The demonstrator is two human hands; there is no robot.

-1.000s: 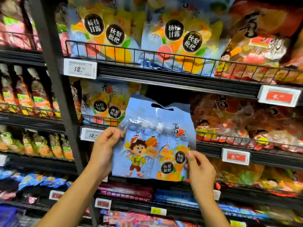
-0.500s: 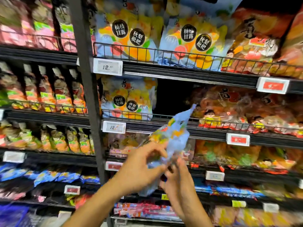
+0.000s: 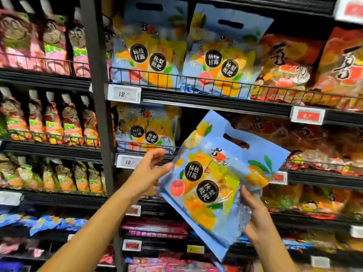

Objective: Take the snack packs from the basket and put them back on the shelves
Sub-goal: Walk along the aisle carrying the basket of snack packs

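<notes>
Blue plastic fills the foreground: the snack pack [image 3: 214, 185], tilted with its cut-out handle pointing up and to the right, hangs between two hands in front of the shelving. The right hand [image 3: 255, 218] grips its lower right edge, fingers curled round the crinkly clear side, thumb lying on the printed front. The left hand [image 3: 151, 171] is at the pack's upper left edge, thumb tip touching the plastic, the other fingers loosely bent and spread above it; whether they pinch anything from behind, I cannot tell.

So where are we? One pack is out and up at shelf height, front label facing the camera, but not yet shelved. No basket shows here, so how many packs remain is anyone's guess.

Just beyond the left fingertips sits the middle shelf [image 3: 216, 107], its wire rail [image 3: 145, 145] guarding one matching blue pack [image 3: 146, 128]. Right of that pack, directly behind the held one's handle, is a dark gap [image 3: 192, 122], the likely slot, I'd say. Above, two more matching packs [image 3: 149, 50] stand behind another rail, a white price tag [image 3: 124, 93] below them. Orange-red bags [image 3: 286, 65] crowd the right side, and narrow pink and orange packets [image 3: 51, 122] line the bay past the black upright [image 3: 96, 75].
</notes>
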